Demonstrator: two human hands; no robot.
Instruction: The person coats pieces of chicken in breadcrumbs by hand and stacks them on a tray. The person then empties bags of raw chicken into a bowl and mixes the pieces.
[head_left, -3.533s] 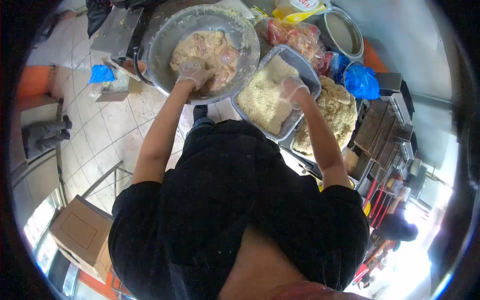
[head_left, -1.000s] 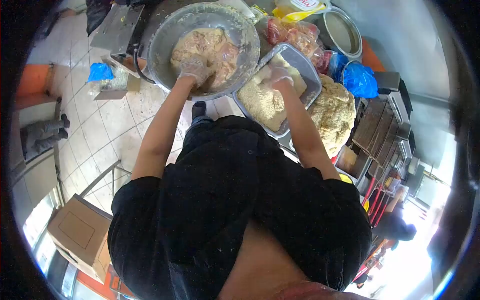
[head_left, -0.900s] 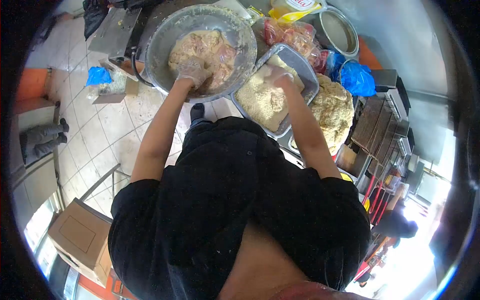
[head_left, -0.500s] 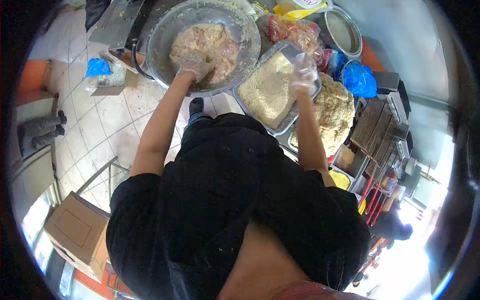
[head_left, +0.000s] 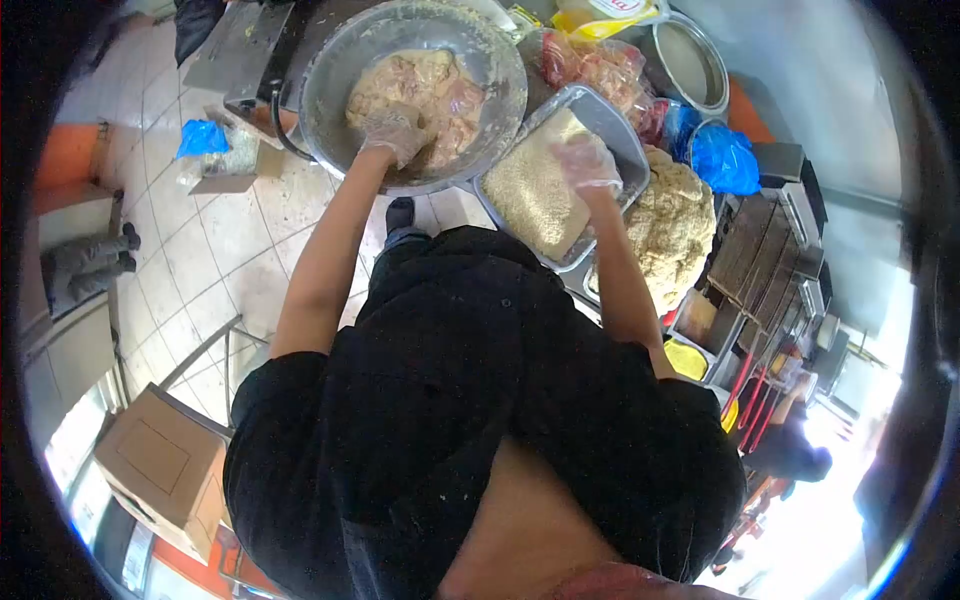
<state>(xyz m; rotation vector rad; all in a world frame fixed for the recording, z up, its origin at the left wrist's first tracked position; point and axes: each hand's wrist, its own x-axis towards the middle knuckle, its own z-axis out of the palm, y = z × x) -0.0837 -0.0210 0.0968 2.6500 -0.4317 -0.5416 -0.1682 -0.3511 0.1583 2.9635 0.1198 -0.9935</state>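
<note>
My left hand (head_left: 395,135), in a clear plastic glove, reaches into a large metal bowl (head_left: 318,100) and rests in pale, wet-coated raw meat pieces (head_left: 458,100). Its fingertips are sunk among the pieces, so their grip is hidden. Over a grey rectangular tray (head_left: 625,135) is my gloved right hand (head_left: 588,163), fingers stretched out and lying against the pale breadcrumbs (head_left: 530,185). No piece of meat shows in it. The crumbs fill the tray's left and middle, and its right end shows bare.
Right of the tray lies a big mound of crumb-coated pieces (head_left: 670,230). Bagged meat (head_left: 590,65), a round metal pot (head_left: 690,65) and a blue plastic bag (head_left: 725,160) stand behind. A cardboard box (head_left: 160,455) sits lower left, and a black handle (head_left: 280,120) sticks out beside the bowl.
My right hand has moved left from the tray's right edge onto the breadcrumbs. My left hand stays in the meat in the bowl. The whole view has shifted slightly.
</note>
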